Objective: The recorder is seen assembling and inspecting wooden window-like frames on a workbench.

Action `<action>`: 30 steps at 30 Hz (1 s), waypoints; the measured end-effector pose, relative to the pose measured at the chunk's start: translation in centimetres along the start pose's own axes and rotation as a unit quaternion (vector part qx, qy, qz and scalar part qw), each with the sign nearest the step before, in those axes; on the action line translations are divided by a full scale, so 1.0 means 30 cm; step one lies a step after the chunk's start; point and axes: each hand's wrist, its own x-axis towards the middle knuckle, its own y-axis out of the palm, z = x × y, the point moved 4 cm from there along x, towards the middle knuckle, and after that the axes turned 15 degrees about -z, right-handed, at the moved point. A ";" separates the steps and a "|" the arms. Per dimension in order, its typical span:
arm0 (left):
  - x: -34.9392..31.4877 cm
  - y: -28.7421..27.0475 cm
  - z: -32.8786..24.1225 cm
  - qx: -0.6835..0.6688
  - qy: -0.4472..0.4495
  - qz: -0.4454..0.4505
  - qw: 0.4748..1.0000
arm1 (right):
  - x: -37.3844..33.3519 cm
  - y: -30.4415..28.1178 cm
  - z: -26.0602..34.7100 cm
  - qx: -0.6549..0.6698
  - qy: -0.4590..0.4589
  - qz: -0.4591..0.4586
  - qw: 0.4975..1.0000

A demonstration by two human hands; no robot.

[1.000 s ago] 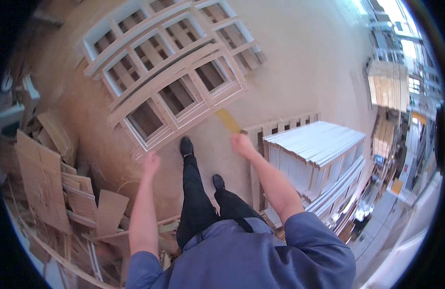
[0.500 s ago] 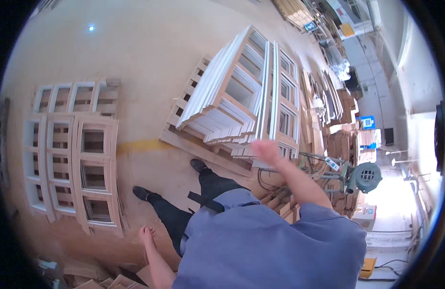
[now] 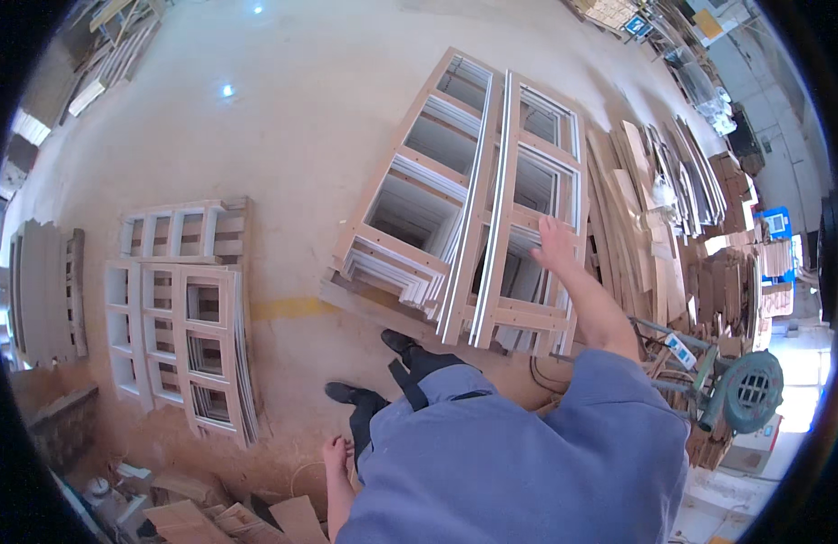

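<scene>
My right hand (image 3: 555, 243) reaches out over a wooden frame with three openings (image 3: 526, 218), the right one of two leaning stacks. Its fingers are stretched out at a crossbar of that frame; whether they touch the wood I cannot tell. Beside it leans a second stack of frames (image 3: 396, 243), with white inner edges and bare wood faces. Low by my side hangs my left hand (image 3: 336, 453), its fingers loosely bent and slightly apart, with nothing seen in them.
Further frames (image 3: 194, 272) lie on a pallet (image 3: 233, 231) to the left. Long boards (image 3: 632, 208) are piled right of the stacks. A green motor (image 3: 748, 392) stands near my right elbow. Wood offcuts (image 3: 188, 524) lie at the lower left. Yellow tape (image 3: 297, 308) crosses the floor.
My view has shifted and the stacks are seen more from above. My right hand has moved from the stacks' near end out over the right frame. My left hand still hangs low.
</scene>
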 end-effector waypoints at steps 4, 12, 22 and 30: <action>0.001 0.034 -0.151 -0.091 0.028 -0.058 0.994 | -0.018 -0.048 0.041 0.022 -0.009 -0.079 0.997; -0.158 0.047 -0.209 -0.125 0.085 -0.104 0.983 | 0.004 -0.010 -0.025 0.174 -0.192 -0.114 0.959; -0.729 -0.036 -0.249 -0.007 0.432 -0.453 0.779 | 0.492 -0.148 0.169 0.399 -0.080 -0.070 0.911; -1.525 -0.023 -0.381 -0.079 0.752 -0.391 0.525 | 0.379 -0.920 1.015 0.697 -0.126 -0.083 0.701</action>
